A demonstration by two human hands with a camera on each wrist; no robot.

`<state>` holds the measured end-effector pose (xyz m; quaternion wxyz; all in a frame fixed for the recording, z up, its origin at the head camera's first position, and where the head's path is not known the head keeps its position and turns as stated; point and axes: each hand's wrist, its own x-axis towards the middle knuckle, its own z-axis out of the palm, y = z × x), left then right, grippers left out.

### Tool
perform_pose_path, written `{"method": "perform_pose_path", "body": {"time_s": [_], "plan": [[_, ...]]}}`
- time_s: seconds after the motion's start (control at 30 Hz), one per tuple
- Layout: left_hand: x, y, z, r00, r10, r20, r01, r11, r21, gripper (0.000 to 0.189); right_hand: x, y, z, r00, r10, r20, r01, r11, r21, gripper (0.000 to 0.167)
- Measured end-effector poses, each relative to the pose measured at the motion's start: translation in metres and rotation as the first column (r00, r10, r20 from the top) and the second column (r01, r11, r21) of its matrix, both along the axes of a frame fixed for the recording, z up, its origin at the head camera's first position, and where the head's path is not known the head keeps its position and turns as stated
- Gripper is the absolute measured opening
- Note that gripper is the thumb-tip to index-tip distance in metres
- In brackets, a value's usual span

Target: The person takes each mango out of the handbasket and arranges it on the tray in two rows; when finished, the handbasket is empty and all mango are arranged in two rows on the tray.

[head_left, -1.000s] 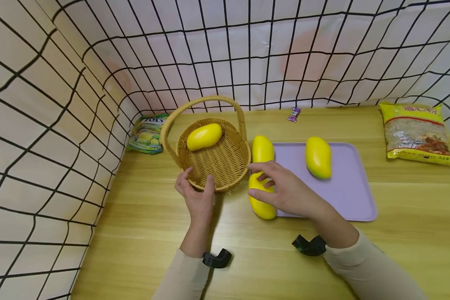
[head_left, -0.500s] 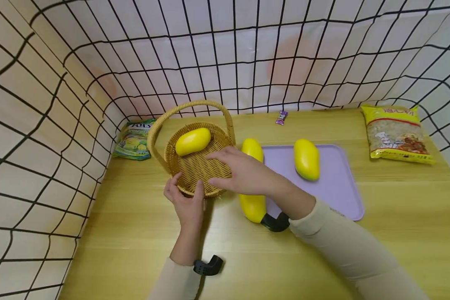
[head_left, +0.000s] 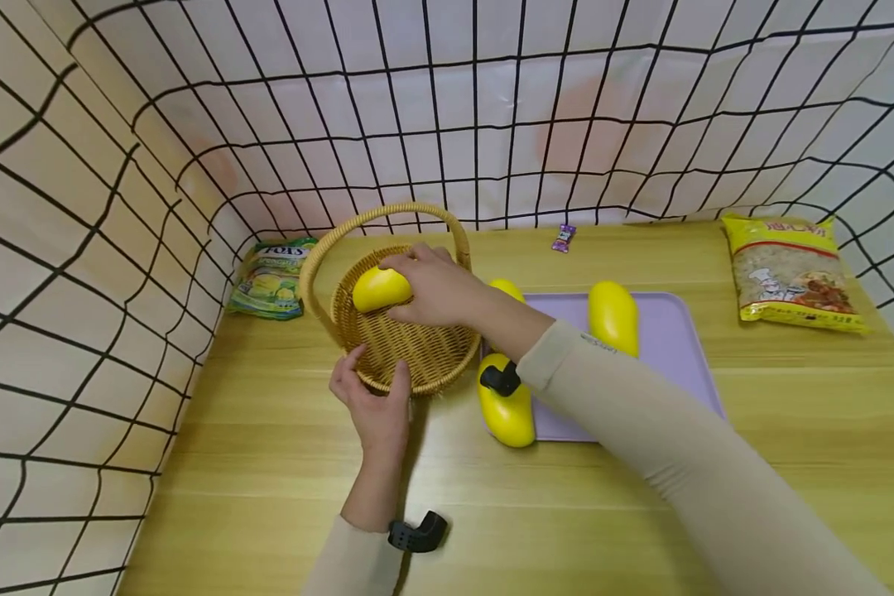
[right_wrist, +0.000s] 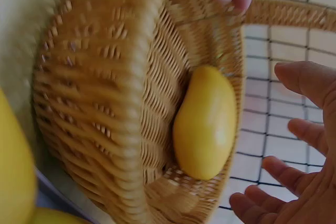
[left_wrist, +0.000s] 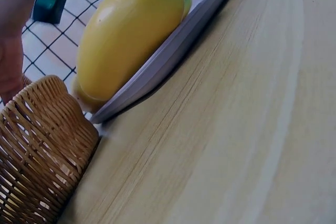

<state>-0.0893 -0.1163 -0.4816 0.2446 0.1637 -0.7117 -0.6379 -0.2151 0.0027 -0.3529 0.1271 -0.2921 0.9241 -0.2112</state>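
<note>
A wicker basket (head_left: 435, 364) with a tall handle stands on the table, one yellow mango (head_left: 380, 291) lying in it. My left hand (head_left: 378, 414) holds the basket's near rim, fingers hooked over the edge. My right hand (head_left: 435, 285) is over the basket beside that mango. In the right wrist view its fingers (right_wrist: 302, 132) are spread and apart from the mango. To the right, a lilac tray (head_left: 670, 364) bears a mango (head_left: 507, 410) at its near left, another mango (head_left: 505, 290) behind, partly hidden by my right arm, and one mango (head_left: 613, 317) farther right.
A green FOX'S candy bag (head_left: 271, 280) lies left of the basket. At the back lies a small purple wrapped candy (head_left: 564, 238). A yellow food packet (head_left: 793, 273) is at the far right. Grid-patterned cloth (head_left: 492, 108) encloses the back and sides.
My right hand has moved left from above the tray's mangoes, across the basket rim, to the mango inside. The left hand stays on the rim. The head view has shifted slightly.
</note>
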Motion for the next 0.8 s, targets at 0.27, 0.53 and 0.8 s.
{"method": "perform_pose_path", "body": {"time_s": [0.27,0.53,0.8], "plan": [[0.003,-0.001,0.001,1.000,-0.005,-0.018,0.005,1.000,0.010,0.054,-0.026,-0.019,-0.013,0.999,-0.048,0.000,0.048,0.999,0.023,0.078],[0.001,-0.002,-0.001,0.999,0.011,-0.036,-0.010,1.000,0.015,0.055,-0.038,-0.032,-0.023,1.000,-0.007,0.008,0.006,0.999,0.052,0.077],[0.001,-0.005,0.002,0.999,-0.022,-0.025,0.022,1.000,-0.009,0.056,-0.047,-0.034,-0.026,1.000,0.015,0.011,-0.016,0.997,0.073,0.078]]}}
